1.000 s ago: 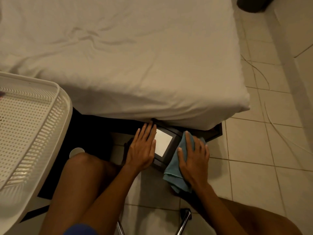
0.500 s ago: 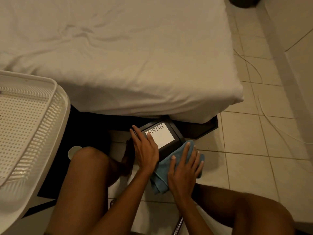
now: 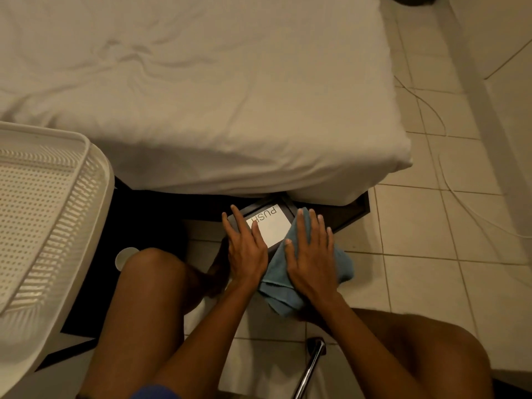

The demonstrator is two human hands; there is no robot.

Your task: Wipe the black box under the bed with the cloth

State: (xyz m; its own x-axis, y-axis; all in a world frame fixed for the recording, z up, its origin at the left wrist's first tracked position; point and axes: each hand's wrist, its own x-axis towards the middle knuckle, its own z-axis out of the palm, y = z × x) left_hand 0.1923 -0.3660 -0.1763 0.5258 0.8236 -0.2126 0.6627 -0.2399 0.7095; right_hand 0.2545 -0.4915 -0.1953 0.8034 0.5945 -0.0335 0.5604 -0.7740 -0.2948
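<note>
The black box (image 3: 283, 208) sits on the floor at the bed's edge, half under the mattress, with a white label reading PUSH on its lid. My left hand (image 3: 247, 249) lies flat on the box's left side, fingers spread, touching the label. My right hand (image 3: 312, 254) presses flat on the blue cloth (image 3: 341, 262), which covers the box's right side and hangs down over its near corner onto the floor.
The bed (image 3: 201, 96) with a white sheet fills the top. A white perforated basket (image 3: 43, 220) stands at the left. A small white cup (image 3: 124, 255) rests by my left knee. Thin cables run over the tiled floor (image 3: 431, 226) at the right. A chrome chair leg (image 3: 312, 361) shows below.
The box has slid out from under the bed so its PUSH label shows. My right hand moved with the cloth from the near side back up along the box's right side.
</note>
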